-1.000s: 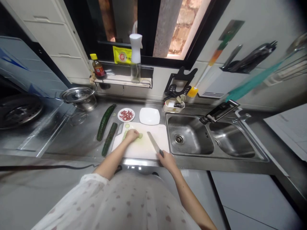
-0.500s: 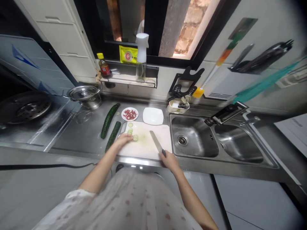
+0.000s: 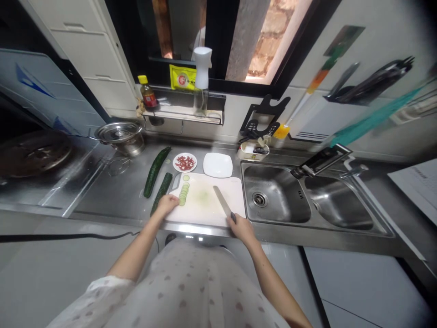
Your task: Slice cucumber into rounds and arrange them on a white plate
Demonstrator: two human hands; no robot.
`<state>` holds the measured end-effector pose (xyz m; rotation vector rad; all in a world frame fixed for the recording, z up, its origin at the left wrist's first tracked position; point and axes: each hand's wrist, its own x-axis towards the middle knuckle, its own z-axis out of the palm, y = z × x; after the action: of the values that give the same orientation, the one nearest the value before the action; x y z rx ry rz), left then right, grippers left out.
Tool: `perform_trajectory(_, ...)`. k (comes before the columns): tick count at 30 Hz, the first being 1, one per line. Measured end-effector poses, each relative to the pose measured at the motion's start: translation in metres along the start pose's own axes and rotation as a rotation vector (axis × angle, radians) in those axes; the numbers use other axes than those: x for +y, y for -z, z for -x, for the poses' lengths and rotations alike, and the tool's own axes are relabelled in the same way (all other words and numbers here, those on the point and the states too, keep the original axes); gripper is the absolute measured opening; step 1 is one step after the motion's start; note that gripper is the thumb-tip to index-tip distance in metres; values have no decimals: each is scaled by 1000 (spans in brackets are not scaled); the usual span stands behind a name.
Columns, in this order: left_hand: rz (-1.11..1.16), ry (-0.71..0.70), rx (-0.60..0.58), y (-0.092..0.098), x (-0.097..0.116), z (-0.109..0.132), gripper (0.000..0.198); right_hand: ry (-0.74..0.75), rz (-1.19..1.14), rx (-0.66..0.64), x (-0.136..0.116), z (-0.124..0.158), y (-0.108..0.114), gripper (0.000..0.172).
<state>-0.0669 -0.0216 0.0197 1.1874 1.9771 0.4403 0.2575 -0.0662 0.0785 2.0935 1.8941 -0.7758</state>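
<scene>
Head view, moment of handling cucumber slices at the counter. Your right hand (image 3: 241, 226) was wrapped around the handle of a kitchen knife (image 3: 222, 201), whose blade ran forward and to the left of that grip, over the cutting board (image 3: 208, 216); whether the edge touched the surface could not be told. Your left hand (image 3: 169, 204) was at the board's left side, its fingers gathered, the tips at the near end of an overlapping row of cucumber slices (image 3: 184, 193). Whether those fingers pinched a slice or merely rested against it could not be told. The row led forward from your left fingertips, and one separate slice (image 3: 186, 178) lay just past its far end. To the left of the left hand, close to the wrist, was the shorter cucumber (image 3: 164, 187), with the longer cucumber (image 3: 157, 171) farther out. Ahead of both hands were a round plate (image 3: 175, 165) of red pieces and a square white plate (image 3: 217, 165).

Points of risk, as judged: a sideways push from your left fingertips could have spread the row, since the slices only overlapped and looked damp. A leftward swing of your right wrist could have brought the bare blade toward your left fingers. A backward sweep of your left forearm could have rolled the shorter cucumber, nothing visible being there to brace it.
</scene>
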Motion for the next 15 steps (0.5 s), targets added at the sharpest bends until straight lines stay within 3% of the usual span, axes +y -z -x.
perform_trajectory(8,-304,-23,86,-6,3,-1,16,-5,-20,-5,0,2,0,40)
perform_trajectory(15,-347,-28,101,-4,6,3,20,-13,-18,-7,1,1,-2,40)
